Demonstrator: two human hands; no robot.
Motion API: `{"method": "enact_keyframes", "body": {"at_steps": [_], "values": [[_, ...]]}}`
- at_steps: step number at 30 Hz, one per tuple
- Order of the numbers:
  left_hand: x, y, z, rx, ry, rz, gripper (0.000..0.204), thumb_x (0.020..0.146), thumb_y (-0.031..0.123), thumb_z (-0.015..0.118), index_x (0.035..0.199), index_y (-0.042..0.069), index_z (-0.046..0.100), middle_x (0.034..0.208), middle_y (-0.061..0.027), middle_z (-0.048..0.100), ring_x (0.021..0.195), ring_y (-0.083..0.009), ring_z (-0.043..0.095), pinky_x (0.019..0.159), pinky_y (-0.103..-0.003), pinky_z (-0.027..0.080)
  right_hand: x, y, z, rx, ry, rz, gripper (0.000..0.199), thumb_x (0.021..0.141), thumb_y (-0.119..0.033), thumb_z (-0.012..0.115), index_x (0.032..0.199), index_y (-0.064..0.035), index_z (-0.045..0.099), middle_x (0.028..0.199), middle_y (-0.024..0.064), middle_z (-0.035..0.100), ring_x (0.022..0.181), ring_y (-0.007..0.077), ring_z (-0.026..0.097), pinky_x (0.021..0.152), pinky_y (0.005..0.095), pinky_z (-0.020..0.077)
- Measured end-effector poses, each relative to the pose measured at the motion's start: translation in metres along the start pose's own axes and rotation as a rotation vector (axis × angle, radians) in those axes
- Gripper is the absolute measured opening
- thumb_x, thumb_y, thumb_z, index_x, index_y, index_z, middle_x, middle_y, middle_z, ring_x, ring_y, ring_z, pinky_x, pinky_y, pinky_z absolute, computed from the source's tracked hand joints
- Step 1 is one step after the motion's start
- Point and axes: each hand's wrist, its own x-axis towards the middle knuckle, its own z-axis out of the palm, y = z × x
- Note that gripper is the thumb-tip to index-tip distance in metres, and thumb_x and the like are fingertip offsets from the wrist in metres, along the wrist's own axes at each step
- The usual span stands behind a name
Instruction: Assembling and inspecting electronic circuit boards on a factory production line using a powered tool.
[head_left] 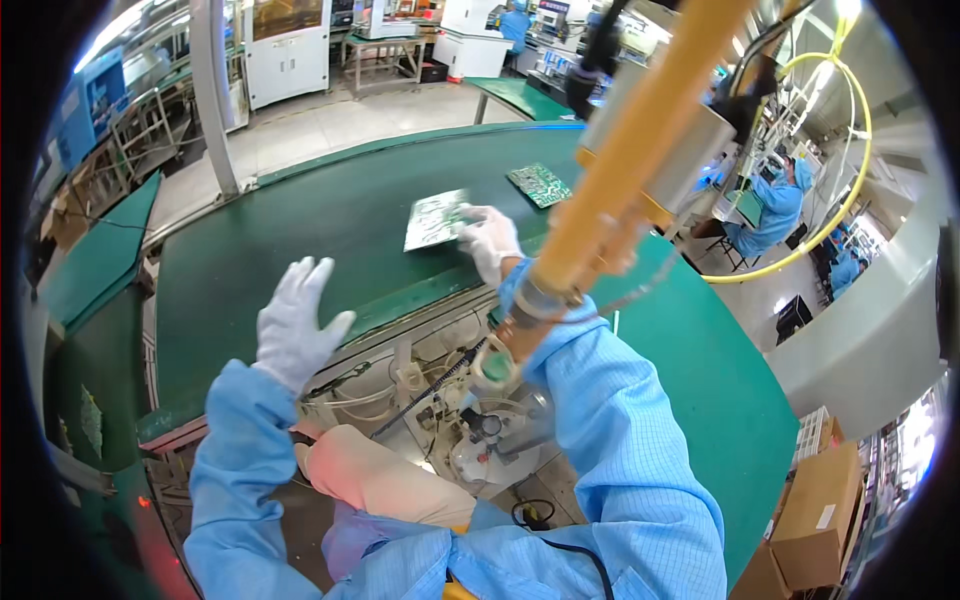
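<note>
A white-gloved left hand of mine hovers at the near edge of the green conveyor surface, fingers stretched and thumb spread, holding nothing. My right hand, also gloved, grips the right edge of a pale circuit board. That board looks slightly smeared by motion, and whether it touches the surface I cannot tell. Farther right and back lies a second circuit board, green and densely patterned, apart from my hand.
A blurred tan pole crosses close in front of my right forearm. Hoses and a pressure gauge sit below the conveyor edge. Another green tabletop extends right, with cardboard boxes beyond. A person in blue sits at the far right.
</note>
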Motion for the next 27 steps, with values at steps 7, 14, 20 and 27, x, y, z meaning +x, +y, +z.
{"method": "enact_keyframes", "body": {"at_steps": [7,14,20,27], "values": [[0.015,0.038,0.024,0.092,-0.043,-0.085,0.06,0.074,0.034,0.071,0.126,0.01,0.053,0.109,-0.0128,0.061,0.1,-0.0291,0.059,0.084,-0.042,0.048,-0.094,-0.111,-0.011,0.424,-0.728,0.143,0.048,0.078,-0.008,0.064,0.122,0.0068,0.053,0.114,0.0186,0.061,0.086,0.0196,0.066,0.068,0.0283,0.0584],[-0.018,-0.006,0.0,0.206,0.127,-0.053,0.043,0.074,0.017,0.067,0.117,0.017,0.063,0.087,-0.0097,0.063,0.076,-0.0307,0.061,0.065,-0.044,0.047,-0.101,-0.14,-0.034,0.637,-0.905,0.257,0.06,0.089,-0.041,0.063,0.13,0.0001,0.046,0.08,0.006,0.057,0.067,0.0128,0.055,0.056,0.0207,0.0445],[-0.085,-0.056,-0.071,-1.166,0.297,-0.73,0.035,0.094,0.02,0.06,0.122,-0.001,0.057,0.114,-0.0059,0.063,0.093,-0.0126,0.064,0.07,-0.027,0.053,-0.075,-0.19,-0.148,1.084,-1.114,0.258,0.071,0.091,-0.046,0.056,0.142,-0.0023,0.033,0.132,0.0301,0.046,0.11,0.0454,0.057,0.085,0.0459,0.0553],[-0.18,-0.039,-0.102,-1.913,0.525,-0.999,0.044,0.098,0.032,0.051,0.134,0.006,0.047,0.124,-0.011,0.06,0.104,-0.0234,0.064,0.078,-0.039,0.056,-0.121,-0.211,-0.216,1.147,-1.122,0.17,0.103,0.079,-0.073,0.052,0.15,-0.0073,0.017,0.144,0.0324,0.03,0.109,0.0453,0.057,0.091,0.052,0.0495]]}}
